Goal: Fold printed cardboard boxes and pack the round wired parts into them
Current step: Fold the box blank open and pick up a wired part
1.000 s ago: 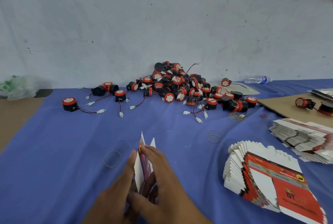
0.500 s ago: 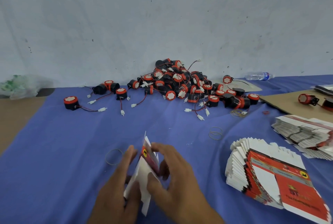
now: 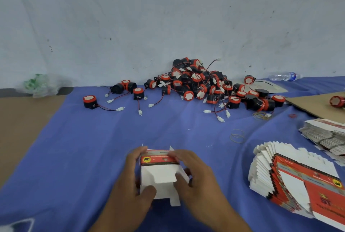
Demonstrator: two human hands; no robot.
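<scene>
Box: a small printed cardboard box [image 3: 161, 171], half formed, sits between the two hands, low over the blue-covered surface [image 3: 78, 153] and close to the person.
Left hand: the left hand [image 3: 130, 181] grips the box's left side, fingers curled round its far edge and thumb pressing the white flap at the near end.
Right hand: the right hand [image 3: 197, 179] grips the right side, fingers over the red printed band on top and thumb pressing the same white flap.
Box direction: the end with the white flaps faces the person, and the red band lies on the side away from them. Its long axis seems to run straight ahead from the hands, though the hands hide too much to be sure.
Round parts: the pile of round wired parts [image 3: 196, 84] lies well ahead of the hands and a little to their right, against the wall.
Stray part: a single part [image 3: 89, 101] stands ahead and to the left, well apart from the left hand.
Nearer hand: the right hand looks better placed for the pile, the left for the stray part.
Flat boxes: a fanned stack of flat boxes [image 3: 298, 179] lies just right of the right hand.
Step in hand: probably closing the near flaps; nothing is packed yet.
</scene>
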